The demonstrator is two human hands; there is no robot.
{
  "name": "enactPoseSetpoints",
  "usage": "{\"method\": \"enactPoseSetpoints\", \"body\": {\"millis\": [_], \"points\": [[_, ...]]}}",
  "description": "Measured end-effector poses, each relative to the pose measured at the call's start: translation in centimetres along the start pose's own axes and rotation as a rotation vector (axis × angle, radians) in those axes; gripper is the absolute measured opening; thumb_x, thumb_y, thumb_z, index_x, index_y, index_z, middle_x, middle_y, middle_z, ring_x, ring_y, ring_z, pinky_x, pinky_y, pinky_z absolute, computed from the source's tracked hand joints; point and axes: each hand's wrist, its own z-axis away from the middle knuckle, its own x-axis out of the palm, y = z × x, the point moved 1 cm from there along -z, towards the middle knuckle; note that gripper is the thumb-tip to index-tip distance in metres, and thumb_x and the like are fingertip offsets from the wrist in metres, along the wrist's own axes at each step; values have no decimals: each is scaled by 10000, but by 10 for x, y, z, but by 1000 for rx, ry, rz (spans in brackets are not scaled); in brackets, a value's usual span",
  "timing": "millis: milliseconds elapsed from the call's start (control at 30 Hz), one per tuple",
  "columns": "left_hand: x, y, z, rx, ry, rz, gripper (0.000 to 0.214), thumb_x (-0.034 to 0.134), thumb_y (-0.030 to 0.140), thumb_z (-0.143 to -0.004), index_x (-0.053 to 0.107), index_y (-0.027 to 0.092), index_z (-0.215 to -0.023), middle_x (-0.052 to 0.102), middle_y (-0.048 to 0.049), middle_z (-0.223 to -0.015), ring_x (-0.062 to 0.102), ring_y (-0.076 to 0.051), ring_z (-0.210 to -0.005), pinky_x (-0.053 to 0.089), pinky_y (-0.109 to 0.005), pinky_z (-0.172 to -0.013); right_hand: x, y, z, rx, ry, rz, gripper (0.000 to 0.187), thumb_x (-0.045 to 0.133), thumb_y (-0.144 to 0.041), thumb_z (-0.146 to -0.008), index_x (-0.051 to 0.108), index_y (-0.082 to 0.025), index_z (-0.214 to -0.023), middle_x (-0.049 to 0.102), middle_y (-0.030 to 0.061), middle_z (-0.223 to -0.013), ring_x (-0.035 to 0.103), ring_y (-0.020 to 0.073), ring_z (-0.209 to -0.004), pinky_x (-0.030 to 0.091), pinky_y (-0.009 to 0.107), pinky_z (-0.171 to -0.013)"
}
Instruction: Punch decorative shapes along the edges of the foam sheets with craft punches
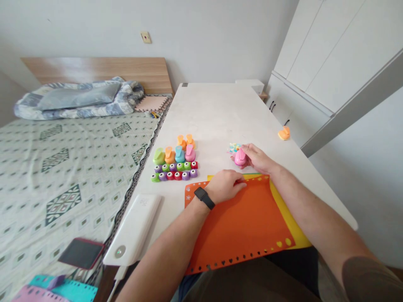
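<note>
My right hand (256,157) is closed around a pink paper punch (240,157) on the white table (220,109), just past the far edge of an orange foam sheet (242,222). A small pile of coloured punched-out bits (234,147) lies right beside the punch. My left hand (225,185), with a black watch on the wrist, rests curled on the orange sheet's far edge, pressing it down. Yellow and green sheets (285,209) lie under the orange one. The orange sheet has punched holes along its borders.
A cluster of coloured punches (175,161) stands left of the hands, large ones behind, small ones in rows. A lone orange punch (283,133) sits near the table's right edge. A white device (134,228) lies at front left. A phone (81,253) and teal sheets (63,289) lie on the bed.
</note>
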Motion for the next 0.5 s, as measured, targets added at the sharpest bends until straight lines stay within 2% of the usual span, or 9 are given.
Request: {"method": "enactPoseSetpoints", "body": {"millis": [67, 200, 500], "points": [[0, -1, 0, -4, -3, -6, 186, 593, 303, -944, 734, 189, -905, 743, -46, -888, 656, -164, -798, 477, -268, -760, -6, -3, 0, -70, 56, -4, 411, 670, -622, -871, 565, -225, -842, 723, 61, -788, 742, 255, -828, 572, 296, -528], [0, -1, -1, -8, -3, -6, 194, 590, 311, -945, 735, 185, -918, 740, -52, -889, 657, -168, -799, 480, -272, -758, -23, -11, 5, -115, 82, -49, 388, 690, -593, -868, 564, -229, -824, 690, 38, -754, 717, 234, -737, 567, 313, -508], [2, -3, -1, -14, -13, -10, 201, 592, 318, -945, 733, 179, -910, 735, -49, -873, 651, -164, -790, 470, -265, -742, -57, -14, 6, -124, 272, -95, 383, 727, -562, -835, 531, -238, -778, 639, 20, -706, 642, 194, -631, 464, 275, -422]]}}
